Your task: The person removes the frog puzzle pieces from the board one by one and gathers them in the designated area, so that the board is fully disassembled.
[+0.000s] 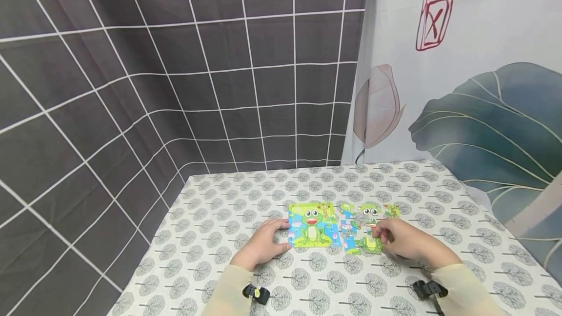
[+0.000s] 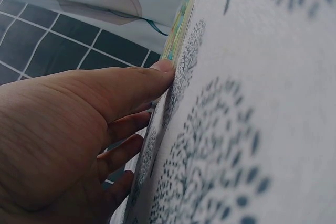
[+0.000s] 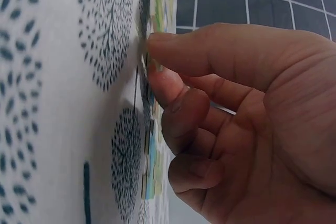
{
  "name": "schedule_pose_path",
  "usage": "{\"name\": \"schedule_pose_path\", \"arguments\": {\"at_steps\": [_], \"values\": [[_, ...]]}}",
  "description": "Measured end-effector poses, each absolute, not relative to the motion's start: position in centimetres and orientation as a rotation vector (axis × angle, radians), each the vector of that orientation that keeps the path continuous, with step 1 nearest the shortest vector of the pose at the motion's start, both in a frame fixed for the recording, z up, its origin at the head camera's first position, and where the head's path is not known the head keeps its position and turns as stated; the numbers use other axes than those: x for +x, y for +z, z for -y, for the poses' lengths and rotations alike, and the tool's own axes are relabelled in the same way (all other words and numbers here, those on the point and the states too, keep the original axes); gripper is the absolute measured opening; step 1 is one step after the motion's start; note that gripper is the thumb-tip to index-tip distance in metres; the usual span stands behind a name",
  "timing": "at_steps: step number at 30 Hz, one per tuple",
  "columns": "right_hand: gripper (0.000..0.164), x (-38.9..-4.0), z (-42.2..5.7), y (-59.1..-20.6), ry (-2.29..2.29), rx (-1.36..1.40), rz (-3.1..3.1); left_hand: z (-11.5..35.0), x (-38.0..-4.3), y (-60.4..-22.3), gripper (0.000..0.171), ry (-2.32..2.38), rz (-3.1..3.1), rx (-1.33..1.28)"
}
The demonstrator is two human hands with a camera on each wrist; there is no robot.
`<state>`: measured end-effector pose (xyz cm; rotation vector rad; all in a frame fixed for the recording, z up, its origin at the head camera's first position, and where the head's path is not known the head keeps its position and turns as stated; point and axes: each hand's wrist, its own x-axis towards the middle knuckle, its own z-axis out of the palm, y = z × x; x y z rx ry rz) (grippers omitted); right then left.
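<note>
A square frog picture (image 1: 312, 225), showing a green frog on blue, lies flat on the tablecloth. My left hand (image 1: 265, 244) rests at its left edge, fingers near the upper corner and thumb near the lower one; in the left wrist view the thumb (image 2: 157, 72) touches the edge. To the right lies a partly assembled frog jigsaw puzzle (image 1: 349, 245) with gaps between its pieces. Over its right side, my right hand (image 1: 401, 239) pinches a small puzzle piece between thumb and forefinger, mostly hidden by the fingers. Its other fingers are curled in the right wrist view.
A white tablecloth (image 1: 316, 301) with grey tree prints covers the table. Behind and to the left hangs a dark curtain (image 1: 272, 87) with a white grid. A pale curtain (image 1: 395, 23) with lotus prints hangs at the right.
</note>
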<state>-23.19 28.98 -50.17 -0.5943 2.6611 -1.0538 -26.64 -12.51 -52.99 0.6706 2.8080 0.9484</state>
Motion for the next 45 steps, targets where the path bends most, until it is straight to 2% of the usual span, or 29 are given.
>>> {"name": "schedule_pose_path", "arguments": {"at_steps": [13, 27, 33, 45], "values": [[0.032, -22.9, -30.6, -50.0, -1.058, -0.559, -2.615, 12.5, -26.7, -53.0, 0.054, 0.952, -2.808, 0.667], [0.029, -23.0, -30.3, -49.8, -1.071, -0.552, -2.605, 12.7, -26.8, -53.2, 0.054, 0.963, -2.809, 0.667], [0.020, -23.6, -28.5, -49.8, -1.028, -0.524, -2.689, 12.6, -26.7, -53.2, 0.055, 0.964, -2.795, 0.671], [0.023, -25.4, -22.4, -49.2, -0.925, -0.496, -2.814, 12.6, -26.8, -53.1, 0.055, 0.967, -2.796, 0.681]]}}
